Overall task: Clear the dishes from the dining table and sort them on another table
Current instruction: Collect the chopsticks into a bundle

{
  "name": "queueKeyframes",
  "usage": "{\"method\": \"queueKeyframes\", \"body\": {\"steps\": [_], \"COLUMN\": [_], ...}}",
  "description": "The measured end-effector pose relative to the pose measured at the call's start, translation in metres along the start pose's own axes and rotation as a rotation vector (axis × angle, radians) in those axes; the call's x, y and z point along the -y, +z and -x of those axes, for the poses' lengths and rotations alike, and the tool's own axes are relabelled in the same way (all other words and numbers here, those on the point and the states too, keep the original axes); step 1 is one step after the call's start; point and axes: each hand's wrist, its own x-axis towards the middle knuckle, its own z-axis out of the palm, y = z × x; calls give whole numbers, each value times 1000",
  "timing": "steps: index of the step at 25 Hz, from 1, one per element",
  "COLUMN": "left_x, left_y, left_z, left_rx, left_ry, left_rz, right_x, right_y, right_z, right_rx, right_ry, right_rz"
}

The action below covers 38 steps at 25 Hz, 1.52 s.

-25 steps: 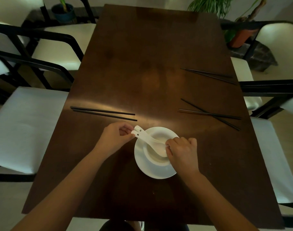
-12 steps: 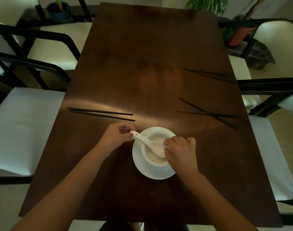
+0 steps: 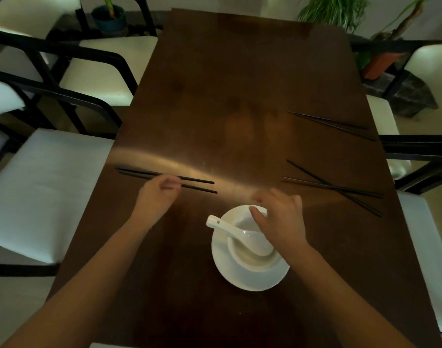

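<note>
A white plate [image 3: 250,280] sits near the front of the dark wooden table [image 3: 230,79], with a white bowl [image 3: 247,257] on it and a white spoon [image 3: 230,228] lying in the bowl, handle pointing left. My right hand [image 3: 280,222] hovers over the bowl's far right rim, fingers spread and blurred, holding nothing. My left hand [image 3: 159,193] is at a pair of black chopsticks [image 3: 197,184] left of the plate, fingers curled over them; whether it grips them is unclear. Two more pairs of chopsticks [image 3: 330,189] [image 3: 330,124] lie on the right side.
White-cushioned chairs with black frames stand along the left [image 3: 44,192] and right [image 3: 426,259] of the table. Potted plants [image 3: 380,61] stand at the far right and another pot [image 3: 109,18] at the far left.
My left hand let go of the spoon handle and moved up-left to the chopsticks. My right hand lifted off the bowl and opened. The spoon now rests in the bowl.
</note>
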Motion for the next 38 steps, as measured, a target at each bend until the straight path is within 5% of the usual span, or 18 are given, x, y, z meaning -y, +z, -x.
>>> {"method": "queueKeyframes", "body": {"steps": [3,8,13,22,27,33,35,38], "left_x": [16,41,42,18,-35,-109,-127,-147], "left_y": [-10,-20,-20,-4,17,76,104,145], "left_z": [-38,-75,-73,-81,-95,-93,-91,-95], "left_rx": [-70,169,111,321,364,595,614,571], "left_ry": [264,368,496,477,474,327,306,163], "left_rz": [-496,-1022,-868,-890,-821,-587,-516,-265], "right_x": [25,50,49,25,-11,-95,-130,-191], "right_y": [30,93,117,99,41,-66,-89,-100], "right_z": [-59,-117,-121,-125,-142,-151,-150,-133], "right_rx": [222,560,496,510,571,538,439,-11], "right_ry": [-112,-349,-407,-352,-38,5,1,171], "right_rz": [-12,163,93,92,-274,-344,-354,-389]}}
